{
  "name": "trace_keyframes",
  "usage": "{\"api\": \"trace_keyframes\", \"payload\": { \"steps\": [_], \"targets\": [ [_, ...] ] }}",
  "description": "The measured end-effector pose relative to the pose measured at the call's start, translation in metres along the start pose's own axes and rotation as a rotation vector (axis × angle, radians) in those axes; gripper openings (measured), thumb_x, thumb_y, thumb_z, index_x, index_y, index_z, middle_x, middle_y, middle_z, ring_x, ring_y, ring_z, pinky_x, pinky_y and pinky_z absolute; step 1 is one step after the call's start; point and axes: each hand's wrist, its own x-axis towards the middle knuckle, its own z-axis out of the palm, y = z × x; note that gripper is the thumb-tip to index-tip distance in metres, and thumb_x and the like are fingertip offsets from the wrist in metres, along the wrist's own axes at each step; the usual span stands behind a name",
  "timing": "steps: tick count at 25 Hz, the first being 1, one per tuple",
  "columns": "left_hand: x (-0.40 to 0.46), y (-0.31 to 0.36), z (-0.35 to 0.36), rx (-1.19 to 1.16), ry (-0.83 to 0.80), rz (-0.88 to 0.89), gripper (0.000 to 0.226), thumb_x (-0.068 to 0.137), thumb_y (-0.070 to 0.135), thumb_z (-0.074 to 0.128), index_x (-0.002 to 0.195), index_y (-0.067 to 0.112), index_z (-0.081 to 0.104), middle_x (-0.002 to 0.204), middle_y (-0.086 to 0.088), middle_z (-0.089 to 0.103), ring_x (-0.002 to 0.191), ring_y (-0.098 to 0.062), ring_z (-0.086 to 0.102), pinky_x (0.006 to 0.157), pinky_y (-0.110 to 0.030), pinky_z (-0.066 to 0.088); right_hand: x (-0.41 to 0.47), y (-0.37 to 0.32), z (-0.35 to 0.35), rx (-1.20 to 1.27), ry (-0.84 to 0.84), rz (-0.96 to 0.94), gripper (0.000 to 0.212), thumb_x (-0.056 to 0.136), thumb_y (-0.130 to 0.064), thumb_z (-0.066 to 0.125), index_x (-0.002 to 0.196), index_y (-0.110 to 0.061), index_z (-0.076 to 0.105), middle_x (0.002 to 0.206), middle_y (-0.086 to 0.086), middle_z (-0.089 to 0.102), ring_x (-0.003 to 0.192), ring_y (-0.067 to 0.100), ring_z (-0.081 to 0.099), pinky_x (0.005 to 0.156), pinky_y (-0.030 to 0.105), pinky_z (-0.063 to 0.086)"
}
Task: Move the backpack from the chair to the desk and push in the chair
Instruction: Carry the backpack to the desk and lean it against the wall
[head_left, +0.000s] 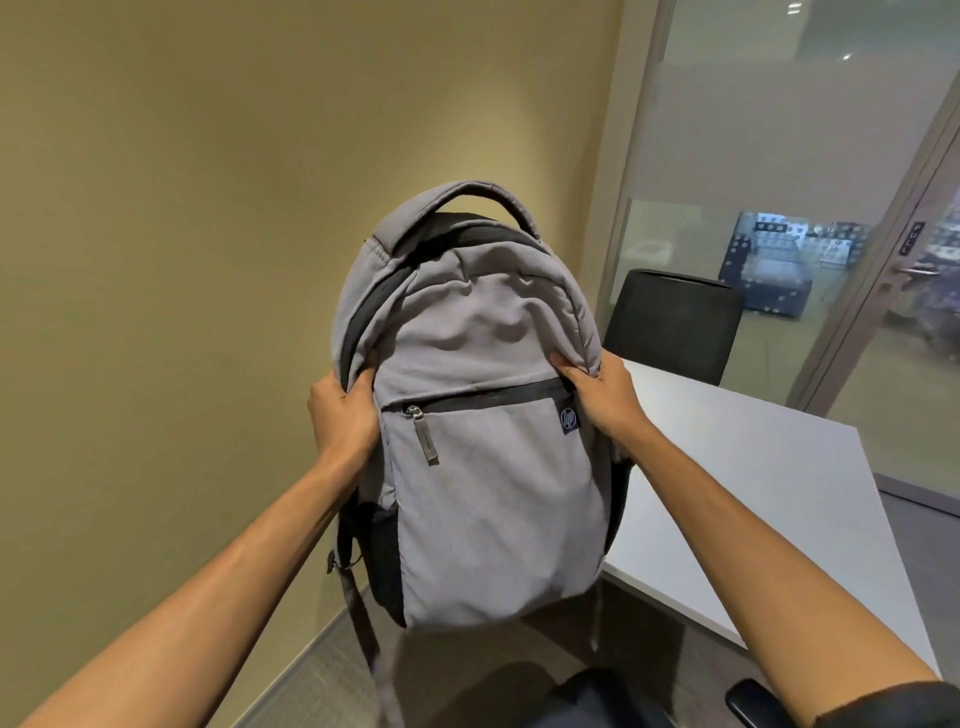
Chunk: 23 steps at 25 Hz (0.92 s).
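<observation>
A grey backpack (483, 415) with black zips and straps hangs upright in the air in front of me, its front pocket facing me. My left hand (340, 415) grips its left side at the seam, and my right hand (597, 395) grips its right side. The white desk (753, 467) lies to the right, its corner just behind the backpack's lower right. Below the backpack, at the bottom edge of the view, shows the black chair (597, 696) with its armrest (753, 701); most of the chair is cut off.
A beige wall fills the left and back. A second black chair (675, 322) stands at the desk's far side. Glass partitions and a glass door with a handle (914, 270) close the room on the right. Grey floor shows below the backpack.
</observation>
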Motion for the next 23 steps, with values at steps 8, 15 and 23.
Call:
{"api": "trace_keyframes", "payload": {
  "steps": [8,15,23],
  "targets": [
    [0.144,-0.084,0.051,-0.041,-0.105,-0.023,0.023,0.091,0.023,0.058,0.107,0.012,0.071,0.101,0.002,0.072,0.094,-0.015,0.065,0.078,-0.028,0.048,0.132,0.048,0.093,-0.085,0.064,0.091,0.028,0.088,-0.042,0.065,0.109,-0.024,0.065,0.103,-0.004,0.069,0.099,0.020,0.065,0.094,0.048,0.053],
    [0.241,-0.151,0.093,-0.050,-0.083,-0.098,0.039,0.096,0.036,0.054,0.123,0.008,0.061,0.118,-0.007,0.068,0.108,-0.023,0.062,0.095,-0.037,0.050,0.253,0.084,0.181,-0.212,0.087,0.190,0.066,0.074,-0.069,0.056,0.118,-0.020,0.063,0.112,0.004,0.069,0.103,0.032,0.064,0.093,0.054,0.052],
    [0.300,-0.218,0.142,-0.034,-0.020,-0.216,0.042,0.099,0.032,0.048,0.133,0.006,0.053,0.134,-0.011,0.059,0.125,-0.025,0.053,0.095,-0.019,0.035,0.354,0.129,0.242,-0.430,-0.003,0.231,0.054,0.089,-0.060,0.053,0.118,-0.016,0.060,0.112,0.009,0.068,0.097,0.034,0.062,0.086,0.048,0.051]
  ]
}}
